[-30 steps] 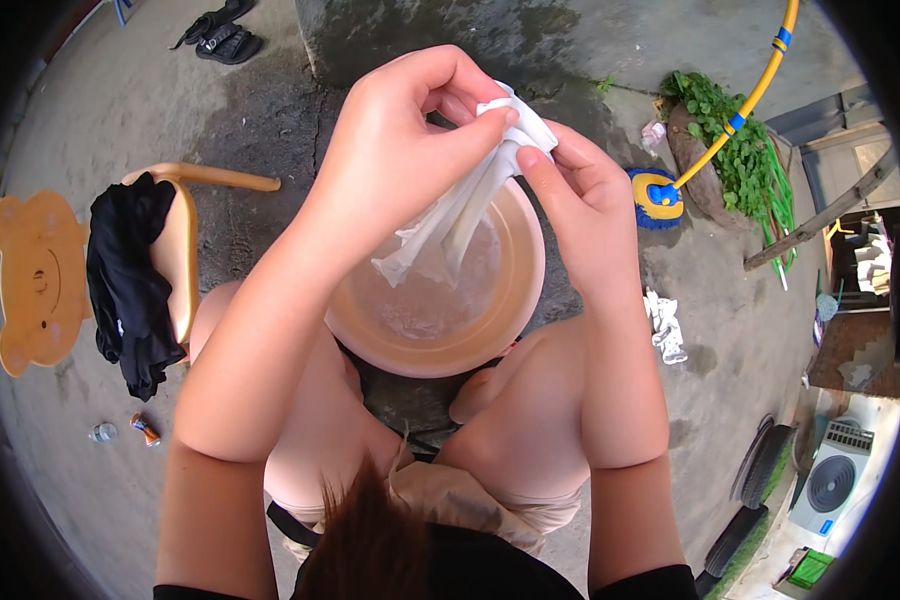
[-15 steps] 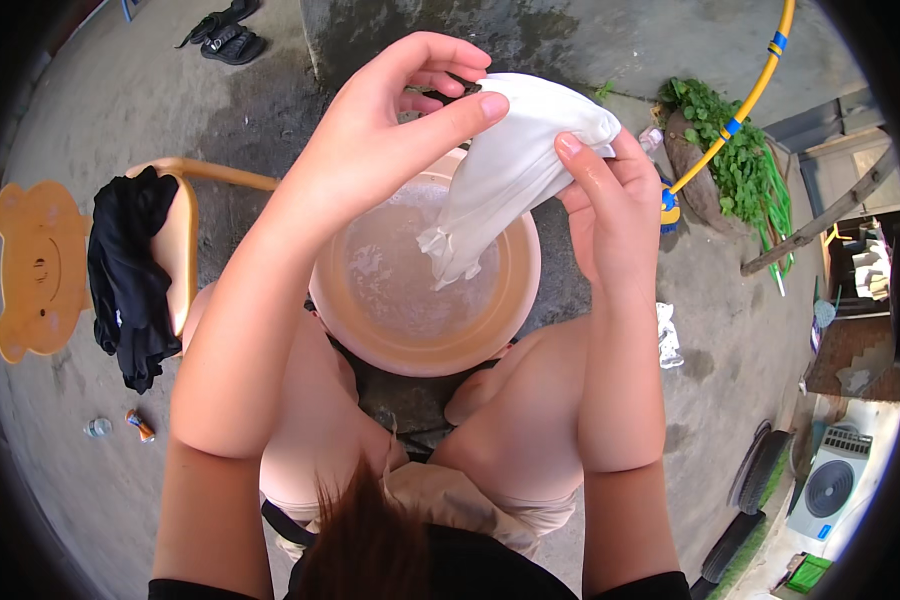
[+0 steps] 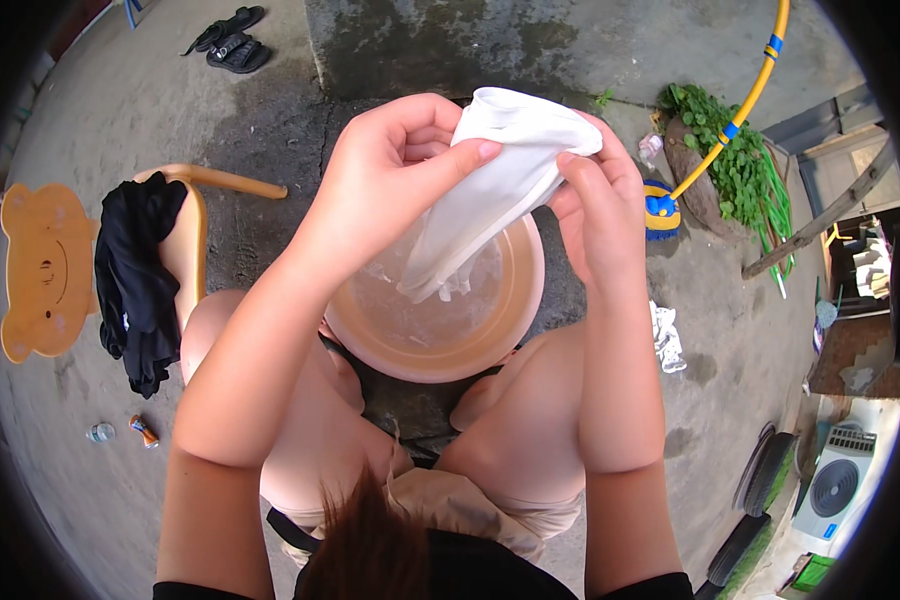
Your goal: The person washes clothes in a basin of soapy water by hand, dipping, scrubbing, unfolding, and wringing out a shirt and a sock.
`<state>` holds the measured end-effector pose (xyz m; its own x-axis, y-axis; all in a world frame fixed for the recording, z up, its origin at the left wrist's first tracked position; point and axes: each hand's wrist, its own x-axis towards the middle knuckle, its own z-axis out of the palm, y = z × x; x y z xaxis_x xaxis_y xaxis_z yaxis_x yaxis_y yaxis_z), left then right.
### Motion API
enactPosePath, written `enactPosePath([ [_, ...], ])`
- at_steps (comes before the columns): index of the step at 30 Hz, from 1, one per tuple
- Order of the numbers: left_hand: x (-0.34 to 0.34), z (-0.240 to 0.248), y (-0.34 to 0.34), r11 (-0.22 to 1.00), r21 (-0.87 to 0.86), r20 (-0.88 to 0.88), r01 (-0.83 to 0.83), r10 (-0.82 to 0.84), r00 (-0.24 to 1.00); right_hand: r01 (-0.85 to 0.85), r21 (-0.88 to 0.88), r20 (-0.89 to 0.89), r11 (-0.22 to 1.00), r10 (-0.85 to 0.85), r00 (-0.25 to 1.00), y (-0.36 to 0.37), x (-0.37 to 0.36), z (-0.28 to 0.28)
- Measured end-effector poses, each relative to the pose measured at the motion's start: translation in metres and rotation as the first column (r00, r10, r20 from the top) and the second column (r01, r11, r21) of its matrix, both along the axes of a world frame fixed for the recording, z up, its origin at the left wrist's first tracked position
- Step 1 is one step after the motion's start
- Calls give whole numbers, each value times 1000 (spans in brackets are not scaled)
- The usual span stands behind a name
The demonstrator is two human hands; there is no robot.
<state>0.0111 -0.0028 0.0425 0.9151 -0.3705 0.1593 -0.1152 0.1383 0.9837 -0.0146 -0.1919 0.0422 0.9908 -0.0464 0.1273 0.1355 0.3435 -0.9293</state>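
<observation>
Above a peach-coloured basin (image 3: 535, 300), I hold up a wet white cloth (image 3: 490, 200) by its upper edge. My left hand (image 3: 385, 180) pinches its left corner between thumb and curled fingers. At the other corner my right hand (image 3: 602, 205) grips it, thumb in front and fingers behind. The cloth's lower end, bunched with loose strips, hangs over cloudy, sudsy water (image 3: 395, 310). The basin stands on the ground between my bent knees, and the cloth and my left forearm hide part of it.
A yellow child's chair (image 3: 48, 230) with black clothing (image 3: 135, 270) on it stands left. To the right are a blue-and-yellow brush head (image 3: 660, 218) on a long yellow handle (image 3: 750, 95) and a crumpled white scrap (image 3: 667, 338). Black sandals (image 3: 232, 42) lie far left.
The left hand's fingers have closed from a looser pose onto the cloth's edge. Both hands have come lower, and the cloth's top is now spread between them.
</observation>
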Motion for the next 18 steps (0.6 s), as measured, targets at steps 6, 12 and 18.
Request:
enactPosePath([
  [6,0,5,2,998,-65,-14,-20,19,1000,-5,-34,-11,999,4,1000,6,1,2],
  [12,1,10,6,996,-76,-45,-49,45,998,-67,-82,-37,994,64,997,8,2,-2],
  [18,5,9,13,993,-115,-40,-42,38,998,-299,-206,-130,932,276,952,19,3,-22],
])
